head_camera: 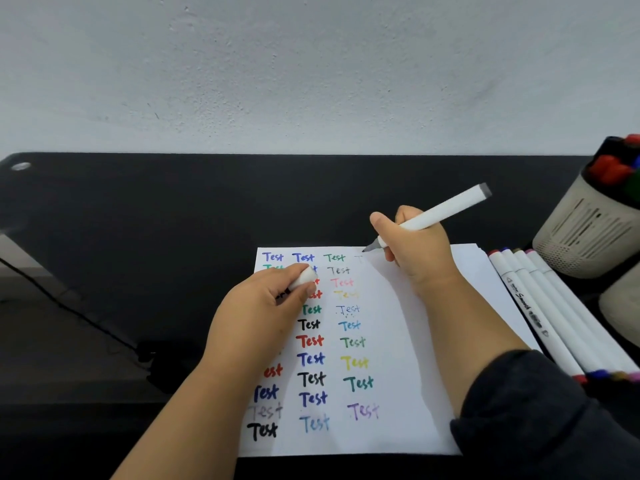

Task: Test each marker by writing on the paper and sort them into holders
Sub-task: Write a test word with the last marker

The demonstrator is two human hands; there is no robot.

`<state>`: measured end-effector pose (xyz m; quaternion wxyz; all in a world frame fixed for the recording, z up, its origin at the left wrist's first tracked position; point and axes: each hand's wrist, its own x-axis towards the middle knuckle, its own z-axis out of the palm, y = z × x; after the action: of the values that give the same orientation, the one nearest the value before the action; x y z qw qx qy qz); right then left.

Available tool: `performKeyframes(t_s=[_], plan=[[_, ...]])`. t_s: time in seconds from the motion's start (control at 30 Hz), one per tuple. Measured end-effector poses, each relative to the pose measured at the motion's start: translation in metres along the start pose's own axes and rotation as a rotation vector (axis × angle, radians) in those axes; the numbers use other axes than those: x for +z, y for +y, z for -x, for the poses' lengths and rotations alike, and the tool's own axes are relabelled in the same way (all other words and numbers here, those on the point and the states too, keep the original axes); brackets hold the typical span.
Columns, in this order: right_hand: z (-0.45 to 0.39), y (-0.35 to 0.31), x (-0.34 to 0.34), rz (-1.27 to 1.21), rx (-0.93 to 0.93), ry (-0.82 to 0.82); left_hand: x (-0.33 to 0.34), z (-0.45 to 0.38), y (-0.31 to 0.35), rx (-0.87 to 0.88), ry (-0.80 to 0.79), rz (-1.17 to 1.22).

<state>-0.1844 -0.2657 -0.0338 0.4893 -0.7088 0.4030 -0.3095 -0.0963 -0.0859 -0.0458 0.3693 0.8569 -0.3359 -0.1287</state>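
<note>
Right hand (414, 247) pinches the grey marker (429, 216), tip at the paper's (415, 341) top row beside a faint stroke. Left hand (266, 299) curls round its cap (304, 277), resting on the sheet. Best press steadily and finish the word; it looks weak.

Black table (138, 237) lies open at left; at right, 5 markers (547, 306) and holder (581, 237) crowd the paper (415, 375).

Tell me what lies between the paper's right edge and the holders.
In the head view, a row of white markers lies side by side on the black desk, between the paper and the holders.
</note>
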Motion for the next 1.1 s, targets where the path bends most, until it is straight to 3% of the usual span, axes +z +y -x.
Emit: performKeyframes(t_s=[0.6,1.1], plan=[[0.0019,0.0023,0.0004,0.161,-0.093,-0.051,0.0009,0.0013,-0.0022,0.016,0.004,0.035],[0.0020,0.0032,0.0013,0.119,-0.086,-0.031,0.0010,0.0010,-0.0034,0.034,0.012,0.001]])
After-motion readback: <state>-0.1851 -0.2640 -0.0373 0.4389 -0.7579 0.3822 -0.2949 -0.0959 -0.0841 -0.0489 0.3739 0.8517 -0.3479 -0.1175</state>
